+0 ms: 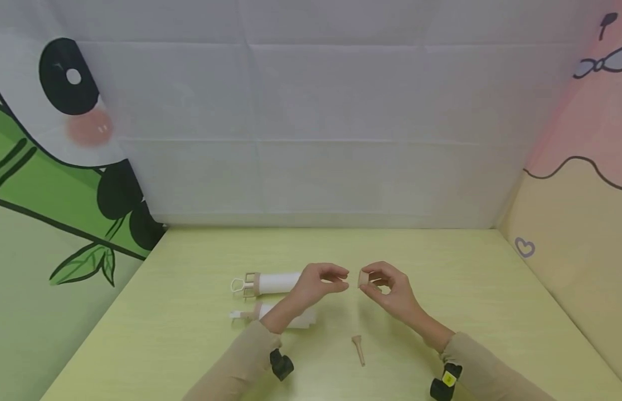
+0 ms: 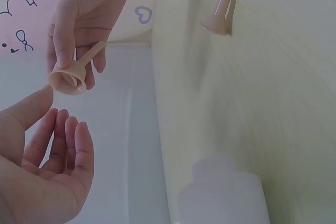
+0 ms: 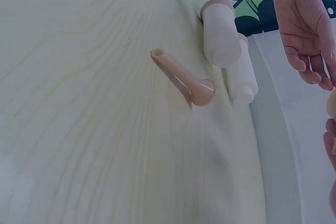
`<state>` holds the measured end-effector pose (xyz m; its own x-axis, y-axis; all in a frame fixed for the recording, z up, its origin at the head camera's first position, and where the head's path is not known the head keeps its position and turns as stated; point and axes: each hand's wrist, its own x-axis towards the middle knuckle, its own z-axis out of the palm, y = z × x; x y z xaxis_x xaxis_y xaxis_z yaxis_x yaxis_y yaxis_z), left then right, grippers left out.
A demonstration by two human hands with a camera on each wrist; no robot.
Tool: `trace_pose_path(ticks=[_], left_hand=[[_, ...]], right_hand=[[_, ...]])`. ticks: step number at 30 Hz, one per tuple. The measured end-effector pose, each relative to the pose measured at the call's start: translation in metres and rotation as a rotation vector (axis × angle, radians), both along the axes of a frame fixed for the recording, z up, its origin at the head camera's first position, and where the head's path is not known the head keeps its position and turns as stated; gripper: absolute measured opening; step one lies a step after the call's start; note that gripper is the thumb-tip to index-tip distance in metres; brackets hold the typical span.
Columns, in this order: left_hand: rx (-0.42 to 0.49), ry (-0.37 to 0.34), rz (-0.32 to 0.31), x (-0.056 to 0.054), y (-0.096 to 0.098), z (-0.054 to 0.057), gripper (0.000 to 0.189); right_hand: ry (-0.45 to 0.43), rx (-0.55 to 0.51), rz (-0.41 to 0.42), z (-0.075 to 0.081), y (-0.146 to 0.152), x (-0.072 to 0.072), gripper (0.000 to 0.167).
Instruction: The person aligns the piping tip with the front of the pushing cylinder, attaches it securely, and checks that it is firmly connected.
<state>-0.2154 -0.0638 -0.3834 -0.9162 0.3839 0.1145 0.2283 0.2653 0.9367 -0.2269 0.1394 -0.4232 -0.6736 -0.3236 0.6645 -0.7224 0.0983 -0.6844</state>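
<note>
My right hand pinches a small beige funnel-shaped nozzle between thumb and fingers, above the table. The left wrist view shows its wide round mouth and thin stem. Facing it, my left hand is raised with the fingers loosely bent and the thumb apart, holding nothing. A small gap separates its fingertips from the nozzle in the head view. A second beige nozzle lies on the table below and between the hands. In the right wrist view the held nozzle is mostly cut off at the edge.
Two white cylinders with beige collars lie left of centre: the farther cylinder has a white ring handle, the nearer cylinder is partly behind my left forearm. A pale wall stands at the table's back, with cartoon-printed panels on both sides.
</note>
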Motion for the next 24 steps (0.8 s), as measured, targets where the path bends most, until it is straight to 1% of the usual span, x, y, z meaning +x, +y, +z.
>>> trace_pose_path(ticks=[4, 8, 10, 13, 15, 18, 22, 24], left_hand=[[-0.002, 0.013, 0.014, -0.002, -0.005, 0.0, 0.025], [-0.025, 0.022, 0.032, -0.005, -0.011, 0.001, 0.025], [-0.04, 0.02, 0.038, -0.011, -0.016, -0.004, 0.025], [-0.068, 0.014, 0.05, -0.021, -0.025, -0.011, 0.026], [-0.09, 0.01, 0.061, -0.028, -0.033, -0.015, 0.027], [-0.139, 0.034, 0.071, -0.032, -0.043, -0.009, 0.028], [-0.223, 0.098, 0.077, -0.036, -0.058, -0.002, 0.029], [-0.262, 0.123, 0.086, -0.038, -0.066, -0.001, 0.029]], right_hand=[[0.015, -0.001, 0.003, 0.0, 0.001, -0.001, 0.027], [-0.002, 0.015, 0.007, 0.001, 0.002, -0.001, 0.027], [-0.02, 0.024, 0.007, 0.001, 0.003, -0.001, 0.027], [-0.025, 0.031, 0.006, 0.001, 0.003, -0.001, 0.027], [-0.016, 0.028, 0.008, 0.0, 0.004, -0.002, 0.027], [0.004, 0.024, 0.015, -0.001, 0.004, -0.002, 0.027], [0.026, 0.014, 0.019, -0.003, 0.006, -0.003, 0.027], [0.028, 0.01, 0.017, -0.003, 0.006, -0.003, 0.027]])
